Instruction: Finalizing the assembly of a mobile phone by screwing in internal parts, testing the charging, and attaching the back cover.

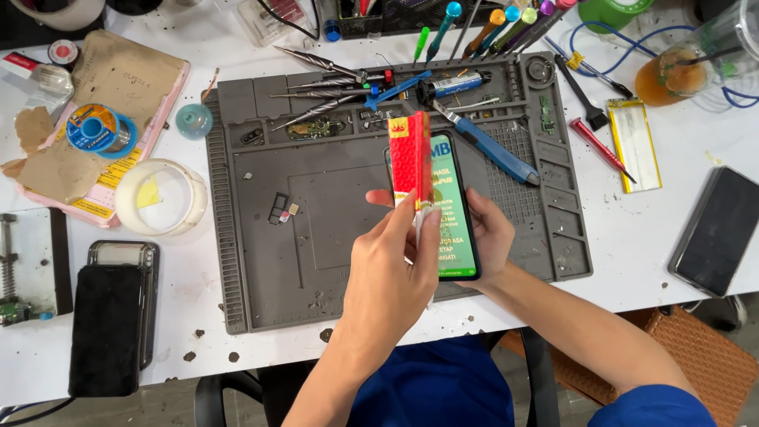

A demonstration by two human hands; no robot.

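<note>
My left hand [391, 277] pinches the lower end of a tall, narrow red card [411, 154] with a yellow top and holds it upright. The card stands over the left half of a smartphone [457, 221] whose screen is lit green with white text. My right hand [496, 236] cradles that phone from beneath and from the right side, a little above a grey repair mat [316, 261]. A white strip hangs from the card's lower end between my fingers.
A blue-handled tool [494, 150] and pointed metal probes [316, 87] lie on the mat's far part, with small tray parts [281, 207] at its middle. Screwdrivers [506, 20] stand behind. Dark phones lie at right [719, 229] and left [111, 316]. A tape roll [158, 198], a flat battery [632, 142] and a drink cup [680, 71] are nearby.
</note>
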